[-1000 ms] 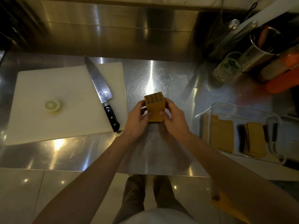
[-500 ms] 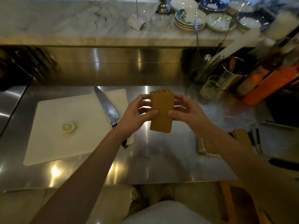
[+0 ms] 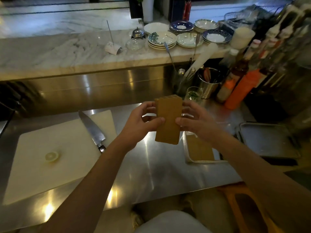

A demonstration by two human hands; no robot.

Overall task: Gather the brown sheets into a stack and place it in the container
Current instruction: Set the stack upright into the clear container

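Observation:
A stack of brown sheets (image 3: 168,121) stands upright in the air above the steel counter, its broad face towards me. My left hand (image 3: 139,125) grips its left edge, thumb on the front. My right hand (image 3: 196,121) grips its right edge the same way. Below and to the right lies the clear container (image 3: 188,148), partly hidden by my right forearm. More brown sheets (image 3: 200,148) lie flat inside it.
A white cutting board (image 3: 50,148) with a chef's knife (image 3: 92,130) and a lemon slice (image 3: 51,156) lies at the left. A metal tray (image 3: 267,140) sits at the right. A utensil pot (image 3: 208,84), a glass (image 3: 193,95) and bottles (image 3: 239,88) crowd the back right. Stacked plates (image 3: 161,39) stand on the marble ledge.
Both hands have lifted the stack off the counter and tilted its face towards me. The view has swung upward, so the marble ledge and plates now show.

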